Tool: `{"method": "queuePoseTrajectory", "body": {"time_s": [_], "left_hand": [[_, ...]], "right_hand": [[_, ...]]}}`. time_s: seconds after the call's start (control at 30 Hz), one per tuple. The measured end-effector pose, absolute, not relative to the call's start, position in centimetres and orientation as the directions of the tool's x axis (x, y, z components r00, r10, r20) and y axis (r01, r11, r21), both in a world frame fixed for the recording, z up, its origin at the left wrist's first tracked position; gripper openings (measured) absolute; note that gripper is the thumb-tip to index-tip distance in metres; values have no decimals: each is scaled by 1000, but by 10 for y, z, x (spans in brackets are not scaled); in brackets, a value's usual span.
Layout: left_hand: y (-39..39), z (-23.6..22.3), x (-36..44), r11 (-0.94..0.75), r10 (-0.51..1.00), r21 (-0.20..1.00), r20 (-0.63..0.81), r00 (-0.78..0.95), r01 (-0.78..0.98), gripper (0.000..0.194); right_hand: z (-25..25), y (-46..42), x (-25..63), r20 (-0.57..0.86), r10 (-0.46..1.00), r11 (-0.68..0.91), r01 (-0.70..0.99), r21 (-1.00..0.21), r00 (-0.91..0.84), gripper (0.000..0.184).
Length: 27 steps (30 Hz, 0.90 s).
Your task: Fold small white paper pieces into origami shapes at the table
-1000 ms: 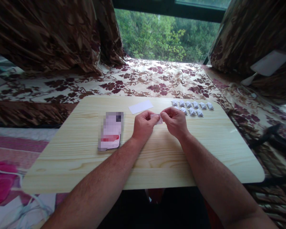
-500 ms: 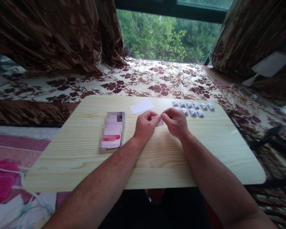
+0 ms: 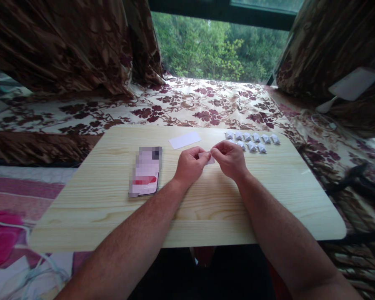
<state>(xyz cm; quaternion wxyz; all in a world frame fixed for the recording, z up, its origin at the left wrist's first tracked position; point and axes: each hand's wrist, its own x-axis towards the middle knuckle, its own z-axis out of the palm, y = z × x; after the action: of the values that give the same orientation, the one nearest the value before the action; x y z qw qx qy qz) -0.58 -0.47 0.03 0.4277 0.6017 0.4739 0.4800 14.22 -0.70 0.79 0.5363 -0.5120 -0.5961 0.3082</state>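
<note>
Over the middle of the pale wooden table (image 3: 212,216), my left hand (image 3: 191,164) pinches a small piece of white paper (image 3: 210,161) between thumb and fingers. My right hand (image 3: 228,159) meets it from the other side, its thumb and forefinger closed on the same paper near the left fingertips. Most of the paper is hidden by the fingers, so its folds cannot be made out. Just beyond my left hand lies a flat white paper strip (image 3: 184,140). Several small folded white paper pieces (image 3: 252,146) sit in two rows past my right hand, which partly covers the nearer row.
A phone (image 3: 145,171), its screen blurred, lies on the table left of my hands. Behind the table is a ledge with a floral cloth (image 3: 212,100), below a window. White cables (image 3: 46,266) and a pink cloth (image 3: 3,237) are at lower left.
Both hands stay almost in place with the paper between them. The whole view has shifted very slightly; the other things lie as before.
</note>
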Motion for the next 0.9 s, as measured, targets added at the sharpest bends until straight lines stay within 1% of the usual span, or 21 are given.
{"method": "queuePoseTrajectory", "body": {"time_s": [0.07, 0.23, 0.3, 0.4, 0.43, 0.5, 0.57, 0.67, 0.8, 0.9], "left_hand": [[-4, 0, -6, -174, 983, 973, 163, 86, 151, 22], [-3, -1, -5, -134, 986, 989, 127, 108, 55, 21], [-2, -1, -4, -90, 992, 995, 93, 82, -35, 20], [3, -1, -4, 10, 1000, 971, -5, 22, -241, 18], [5, -1, -5, 34, 999, 954, -32, 10, -299, 18], [8, -2, -8, 66, 997, 915, -75, -5, -398, 17], [11, -2, -10, 89, 995, 882, -103, -5, -462, 16], [12, -2, -12, 114, 991, 856, -130, 3, -505, 16], [11, -2, -11, 122, 991, 847, -133, 16, -517, 15], [11, -1, -11, 128, 990, 842, -136, 23, -524, 19]], "right_hand": [[8, -7, 142, 319, 943, 283, 281, -917, 92, 11], [7, -6, 143, 292, 954, 266, 261, -928, 68, 13], [7, -5, 144, 282, 959, 266, 232, -936, 38, 16], [8, -5, 146, 270, 962, 273, 103, -957, -37, 19], [8, -5, 146, 260, 963, 264, 51, -963, -72, 22], [7, -6, 145, 241, 961, 240, -25, -970, -135, 34], [5, -6, 144, 242, 957, 236, -54, -970, -163, 39], [2, -5, 142, 254, 955, 247, -68, -967, -155, 35], [-1, -3, 143, 254, 962, 250, -51, -967, -104, 29], [-1, -2, 144, 265, 959, 261, -53, -964, -97, 25]]}}
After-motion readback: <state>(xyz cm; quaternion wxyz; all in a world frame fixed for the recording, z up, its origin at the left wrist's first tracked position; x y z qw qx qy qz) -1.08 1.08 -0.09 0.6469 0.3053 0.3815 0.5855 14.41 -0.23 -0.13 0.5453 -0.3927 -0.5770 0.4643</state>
